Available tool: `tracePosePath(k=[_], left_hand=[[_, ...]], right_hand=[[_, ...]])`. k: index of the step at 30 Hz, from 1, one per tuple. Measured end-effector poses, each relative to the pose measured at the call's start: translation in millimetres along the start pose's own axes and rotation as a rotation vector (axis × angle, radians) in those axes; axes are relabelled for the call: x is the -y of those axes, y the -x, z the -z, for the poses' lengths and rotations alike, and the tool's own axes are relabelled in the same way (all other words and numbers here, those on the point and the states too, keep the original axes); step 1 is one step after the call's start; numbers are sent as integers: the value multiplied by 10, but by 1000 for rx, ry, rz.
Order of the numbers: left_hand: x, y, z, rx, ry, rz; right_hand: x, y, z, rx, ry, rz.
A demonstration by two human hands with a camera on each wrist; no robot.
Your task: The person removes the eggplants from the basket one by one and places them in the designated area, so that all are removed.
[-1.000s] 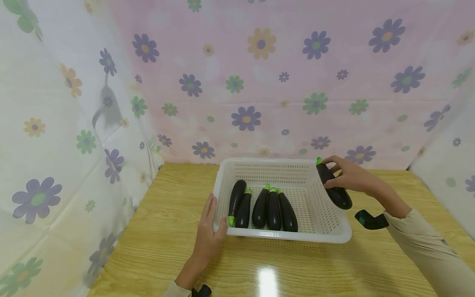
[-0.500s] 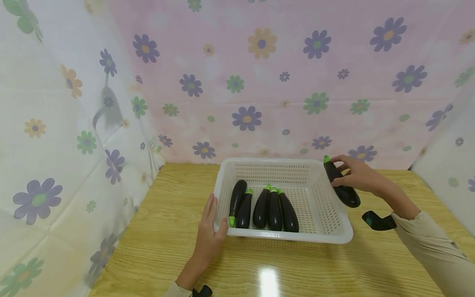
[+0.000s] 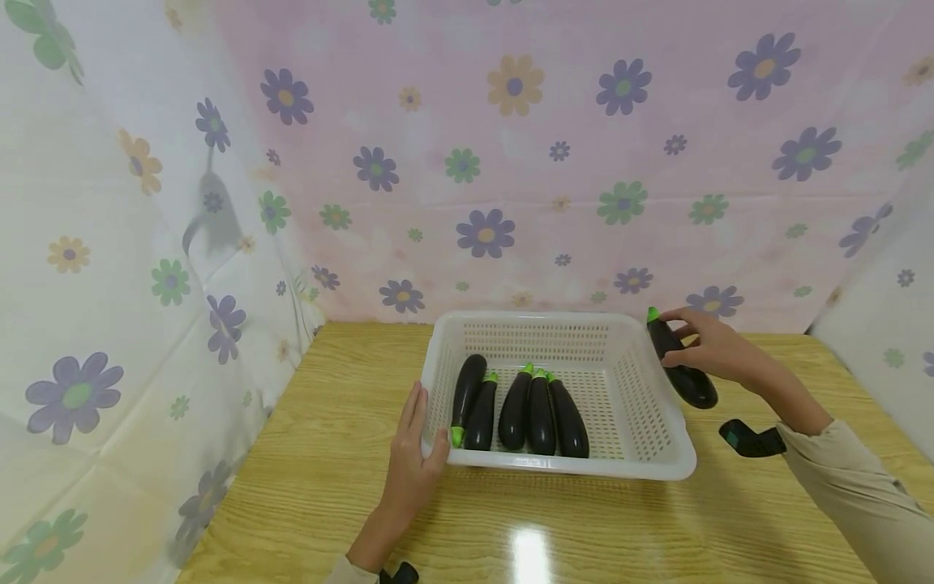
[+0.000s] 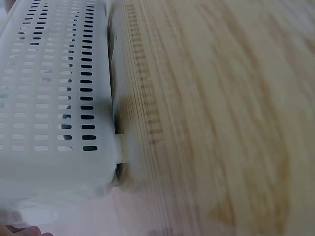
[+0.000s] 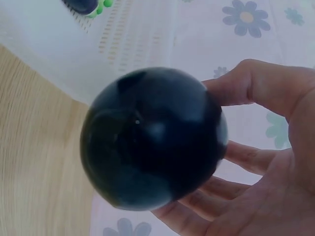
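Note:
At the right end of a white plastic basket (image 3: 554, 464), my right hand (image 3: 711, 345) grips a dark eggplant (image 3: 689, 381) between thumb and fingers. Its green stem points up and away, and its rounded end tilts down toward me. The right wrist view shows that eggplant (image 5: 152, 140) end-on, with the fingers (image 5: 248, 156) around its side. My left hand (image 3: 412, 458) rests at the basket's left front corner, fingers straight along the outer wall and thumb by the rim. Inside the basket, several eggplants (image 3: 541, 418) lie side by side in the left and middle part.
The basket stands on a wood-grain table (image 3: 328, 487). A flowered cloth (image 3: 438, 162) hangs behind the table and along both sides. Dark wrist devices (image 3: 751, 440) are worn at both sleeves.
My right hand has moved to the right with the eggplant, from over the basket's right rim to just outside it. The left hand and the other eggplants have stayed in place.

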State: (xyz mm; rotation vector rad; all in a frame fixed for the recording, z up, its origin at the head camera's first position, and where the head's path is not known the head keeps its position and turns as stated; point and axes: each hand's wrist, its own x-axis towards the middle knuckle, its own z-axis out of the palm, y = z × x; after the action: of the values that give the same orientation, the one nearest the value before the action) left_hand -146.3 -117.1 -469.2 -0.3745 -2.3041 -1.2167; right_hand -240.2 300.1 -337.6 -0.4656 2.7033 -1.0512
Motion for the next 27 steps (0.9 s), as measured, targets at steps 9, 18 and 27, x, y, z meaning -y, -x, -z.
tracePosePath(k=[9, 18, 27], left_hand=[[0, 9, 4, -1, -2, -1], [1, 2, 1, -5, 2, -5], [-20, -3, 9, 10, -3, 13]], right_hand=[[-68, 2, 2, -12, -8, 4], [-250, -38, -25, -19, -8, -7], [-395, -65, -77, -25, -51, -32]])
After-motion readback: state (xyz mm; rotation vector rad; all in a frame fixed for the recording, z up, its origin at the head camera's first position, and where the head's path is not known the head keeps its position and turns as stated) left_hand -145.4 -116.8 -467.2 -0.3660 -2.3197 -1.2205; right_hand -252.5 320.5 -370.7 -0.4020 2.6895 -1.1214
